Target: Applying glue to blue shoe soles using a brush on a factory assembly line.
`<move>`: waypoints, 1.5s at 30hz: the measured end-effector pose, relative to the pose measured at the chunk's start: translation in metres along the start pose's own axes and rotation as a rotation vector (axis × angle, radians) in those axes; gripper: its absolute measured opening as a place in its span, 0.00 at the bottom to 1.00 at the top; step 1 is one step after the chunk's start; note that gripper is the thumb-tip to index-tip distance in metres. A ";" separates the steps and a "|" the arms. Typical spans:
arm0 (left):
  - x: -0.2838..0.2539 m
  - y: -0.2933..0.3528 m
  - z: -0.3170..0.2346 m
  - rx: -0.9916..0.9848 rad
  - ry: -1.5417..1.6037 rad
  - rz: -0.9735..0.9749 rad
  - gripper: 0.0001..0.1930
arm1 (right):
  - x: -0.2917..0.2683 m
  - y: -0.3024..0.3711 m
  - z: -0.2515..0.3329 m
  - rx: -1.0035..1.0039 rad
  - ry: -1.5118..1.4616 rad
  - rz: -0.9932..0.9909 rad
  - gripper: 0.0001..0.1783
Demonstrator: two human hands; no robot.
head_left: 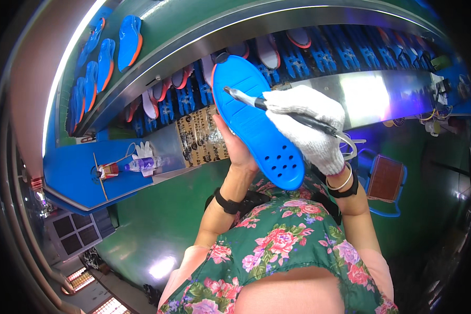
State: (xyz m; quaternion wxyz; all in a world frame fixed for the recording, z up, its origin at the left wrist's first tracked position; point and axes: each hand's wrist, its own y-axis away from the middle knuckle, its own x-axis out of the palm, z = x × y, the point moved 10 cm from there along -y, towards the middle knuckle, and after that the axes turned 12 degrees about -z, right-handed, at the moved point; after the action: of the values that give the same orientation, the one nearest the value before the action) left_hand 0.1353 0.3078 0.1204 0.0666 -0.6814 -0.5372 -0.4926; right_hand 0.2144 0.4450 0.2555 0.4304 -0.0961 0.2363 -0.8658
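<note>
My bare left hand (pixel 240 149) grips a blue shoe sole (pixel 244 112) from beneath, its thumb along the left edge. The sole is tilted, with a cluster of small holes at the end nearer me and shallow grooves across the far part. A white knit glove covers my right hand (pixel 311 123), which is closed around a brush (pixel 252 99) with a black handle. A pale tube runs from the handle's rear past my wrist. The brush tip is over the grooved part of the sole; whether it touches, I cannot tell.
Ahead runs a conveyor with blue racks (pixel 323 55) and several soles. Above it, a metal-edged shelf (pixel 165 73) carries blue-and-orange soles (pixel 130 42). At left, a blue table (pixel 73 170) bears a plastic bottle (pixel 144 164) and a glove (pixel 143 150). A brown-seated stool (pixel 386 178) stands right.
</note>
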 end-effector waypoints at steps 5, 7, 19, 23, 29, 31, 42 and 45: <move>0.008 0.020 0.000 0.047 -0.091 0.029 0.51 | 0.005 0.005 0.020 -0.095 0.090 0.038 0.12; 0.016 0.028 0.008 0.074 -0.283 0.115 0.53 | 0.009 0.004 0.031 -0.145 0.111 0.056 0.13; -0.006 0.025 0.009 -0.019 -0.237 0.095 0.51 | 0.030 0.005 0.046 -0.353 0.180 0.048 0.17; -0.010 0.021 0.002 -0.034 -0.286 0.060 0.51 | 0.044 0.015 0.038 -0.303 0.027 0.150 0.15; -0.017 0.010 -0.021 0.125 -0.253 0.009 0.51 | 0.031 0.011 0.027 -0.393 0.065 0.018 0.17; -0.033 0.001 -0.018 0.108 -0.290 -0.011 0.51 | 0.042 0.026 0.032 -0.453 0.088 0.051 0.16; -0.003 0.002 -0.015 -0.169 0.314 0.208 0.58 | 0.041 0.040 0.025 -0.374 -0.006 0.125 0.14; -0.013 0.000 -0.010 -0.181 0.053 0.250 0.59 | 0.040 0.038 -0.001 -0.141 -0.231 0.234 0.12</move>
State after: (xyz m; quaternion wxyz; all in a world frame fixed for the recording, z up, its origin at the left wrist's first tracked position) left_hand 0.1298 0.2927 0.1155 0.0798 -0.7330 -0.3997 -0.5446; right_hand 0.2165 0.3939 0.2341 0.5449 -0.1968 0.2549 -0.7742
